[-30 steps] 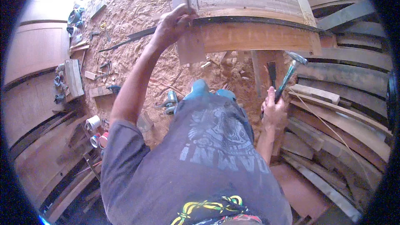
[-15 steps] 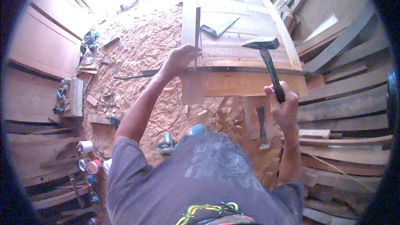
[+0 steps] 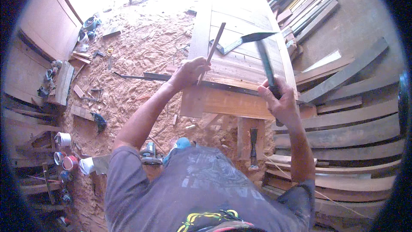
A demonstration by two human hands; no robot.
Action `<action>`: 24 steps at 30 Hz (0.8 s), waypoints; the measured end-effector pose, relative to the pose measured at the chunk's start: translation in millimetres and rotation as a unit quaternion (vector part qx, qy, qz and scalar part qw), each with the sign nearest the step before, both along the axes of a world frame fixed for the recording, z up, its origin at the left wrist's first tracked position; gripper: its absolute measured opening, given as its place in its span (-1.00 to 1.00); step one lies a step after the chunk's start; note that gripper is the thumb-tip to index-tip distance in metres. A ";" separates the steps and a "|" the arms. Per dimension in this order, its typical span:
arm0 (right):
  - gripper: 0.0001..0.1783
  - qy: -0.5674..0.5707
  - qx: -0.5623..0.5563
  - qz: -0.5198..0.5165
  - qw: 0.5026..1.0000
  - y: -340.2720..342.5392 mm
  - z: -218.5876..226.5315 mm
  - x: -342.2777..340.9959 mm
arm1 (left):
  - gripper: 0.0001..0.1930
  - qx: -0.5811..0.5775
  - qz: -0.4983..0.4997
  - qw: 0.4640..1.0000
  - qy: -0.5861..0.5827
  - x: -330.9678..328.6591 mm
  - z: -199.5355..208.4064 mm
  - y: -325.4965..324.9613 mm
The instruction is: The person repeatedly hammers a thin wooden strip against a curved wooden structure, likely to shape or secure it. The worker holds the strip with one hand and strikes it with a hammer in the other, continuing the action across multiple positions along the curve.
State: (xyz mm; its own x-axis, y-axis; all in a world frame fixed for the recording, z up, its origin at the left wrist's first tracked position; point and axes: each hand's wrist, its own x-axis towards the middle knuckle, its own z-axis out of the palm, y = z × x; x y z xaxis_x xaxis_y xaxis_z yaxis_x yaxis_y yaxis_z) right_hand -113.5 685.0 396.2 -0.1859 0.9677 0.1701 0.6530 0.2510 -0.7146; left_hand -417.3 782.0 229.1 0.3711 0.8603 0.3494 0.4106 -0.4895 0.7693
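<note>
My left hand (image 3: 190, 72) is closed on a thin wooden strip (image 3: 215, 45), which stands tilted at the left side of a wooden panel (image 3: 231, 64). In my right hand (image 3: 280, 101) is a hammer (image 3: 265, 56), gripped by its dark handle with the head raised over the panel. A carpenter's square (image 3: 229, 48) lies on the panel, partly behind the hammer head. Along the panel's near end runs a long dark metal bar (image 3: 154, 76), passing by my left hand and sticking out to the left.
Wood shavings (image 3: 141, 51) cover the floor at left. Stacked boards (image 3: 343, 137) line the right side. A chisel-like tool (image 3: 253, 146) lies below the panel's near end. A power tool (image 3: 151, 152) and several small tins (image 3: 63, 139) sit near my left.
The view has turned somewhat. The wooden strip now leans to the right at its top. My right hand and the hammer have shifted left relative to the panel, the hammer head turned.
</note>
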 end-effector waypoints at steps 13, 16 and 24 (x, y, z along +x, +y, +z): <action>-0.83 -0.314 0.197 0.018 0.929 42.1 80.0 -27.6 | -0.77 0.010 0.020 1.000 0.015 -13.8 0.1 -1.2; -0.78 -0.544 -0.118 0.136 0.819 24.0 1.0 1.8 | -0.77 -0.052 0.021 0.998 -0.035 -10.3 5.3 -0.8; -0.85 -0.183 0.373 -0.048 0.908 33.0 125.0 7.1 | -0.80 0.044 0.006 0.999 -0.002 -15.0 -20.0 1.4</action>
State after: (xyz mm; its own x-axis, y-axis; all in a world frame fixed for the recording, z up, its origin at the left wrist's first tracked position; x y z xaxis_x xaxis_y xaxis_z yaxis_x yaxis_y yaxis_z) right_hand -106.5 718.0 521.2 -0.2836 0.6229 0.7291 0.8572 0.5055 -0.0984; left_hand -432.4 783.4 209.1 0.3591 0.8308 0.4252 0.4139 -0.5501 0.7253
